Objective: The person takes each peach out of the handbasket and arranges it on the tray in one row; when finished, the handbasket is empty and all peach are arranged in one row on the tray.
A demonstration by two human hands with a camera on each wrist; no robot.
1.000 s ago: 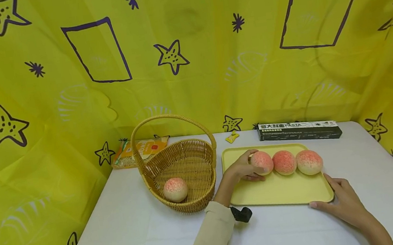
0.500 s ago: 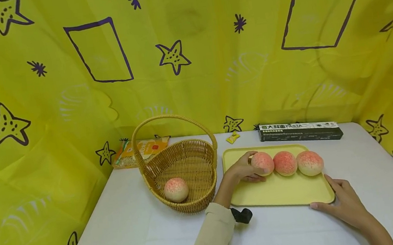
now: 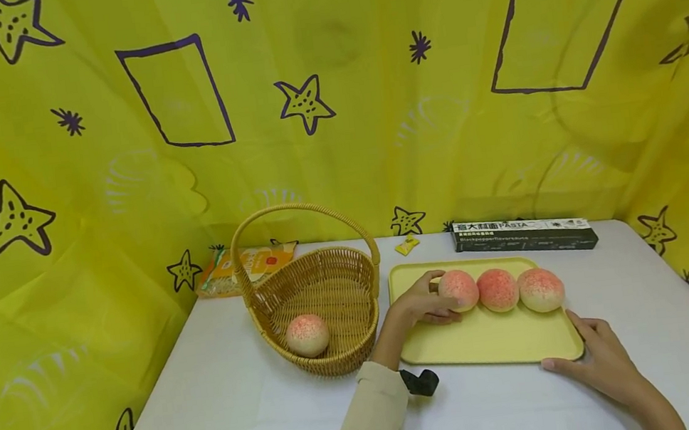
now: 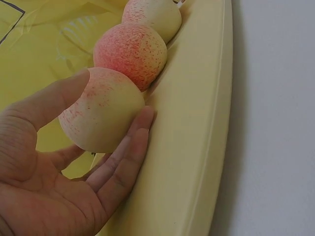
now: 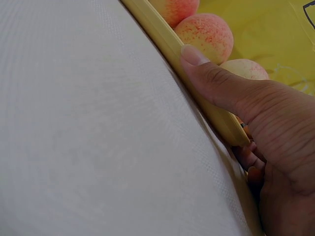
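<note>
Three round pink-and-cream peaches sit in a row on a pale yellow tray (image 3: 489,344). My left hand (image 3: 426,302) holds the left peach (image 3: 459,290), its thumb on the near side and its fingers curled around the back and underside in the left wrist view. Beside that fruit are the middle peach (image 3: 498,290) and the right peach (image 3: 541,289). At the tray's near right corner my right hand (image 3: 603,355) grips the edge. In the right wrist view its thumb (image 5: 211,78) lies along the rim, while the other fingers are partly hidden behind the corner.
Left of the tray stands a wicker basket (image 3: 348,300) with a tall handle and one peach (image 3: 307,335) inside. Behind it lies an orange food packet (image 3: 268,256). A small yellow wrapped candy (image 3: 407,244) and a black pasta box (image 3: 524,236) are at the back.
Both hands keep their places on the peach and the tray. The whole head view has shifted slightly; nothing else visibly moved.
</note>
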